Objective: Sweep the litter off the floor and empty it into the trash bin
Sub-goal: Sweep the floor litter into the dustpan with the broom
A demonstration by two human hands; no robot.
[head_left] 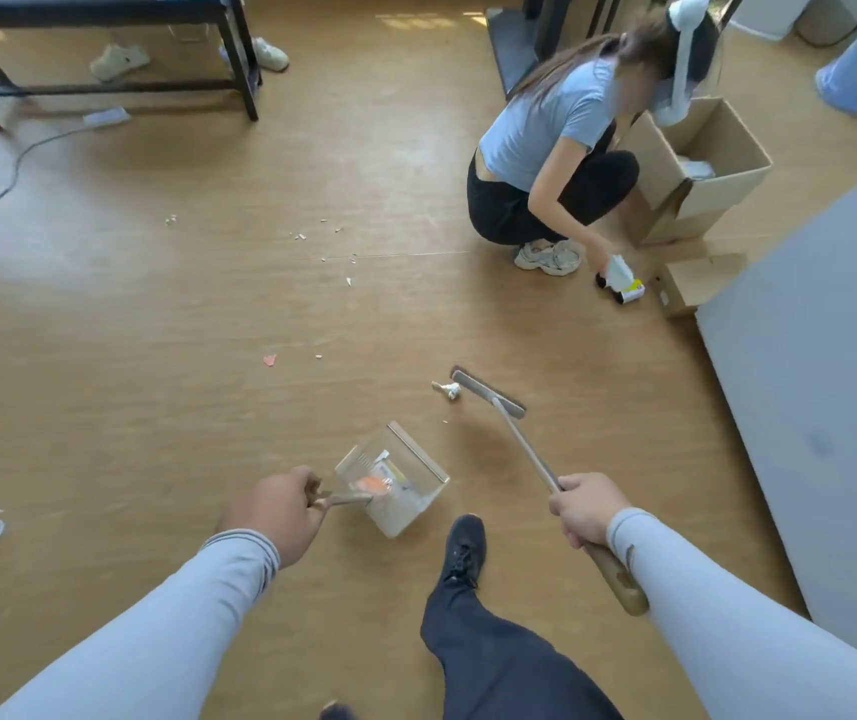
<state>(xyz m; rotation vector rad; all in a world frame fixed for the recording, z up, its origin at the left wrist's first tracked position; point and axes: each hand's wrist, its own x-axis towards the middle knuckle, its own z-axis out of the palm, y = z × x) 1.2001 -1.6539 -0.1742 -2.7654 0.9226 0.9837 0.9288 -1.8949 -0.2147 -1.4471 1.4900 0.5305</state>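
Mid-sweep: clear plastic dustpan [395,480] gripped by left hand [273,511], grey flat-headed broom [488,393] clenched by right hand [584,509]; crumpled white paper scrap [448,390], at 9 o'clock of broom head, judged next to be drawn toward pan.

The crouching person [545,163] has a blurred face. The table [104,13] is cut off by the top edge. White scraps [312,236] on the floor are too small to identify. The dustpan's [395,475] contents are unclear.

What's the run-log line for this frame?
left hand: grips dustpan, litter inside | right hand: grips broom, head beside crumpled paper | scraps unswept | bin: unseen
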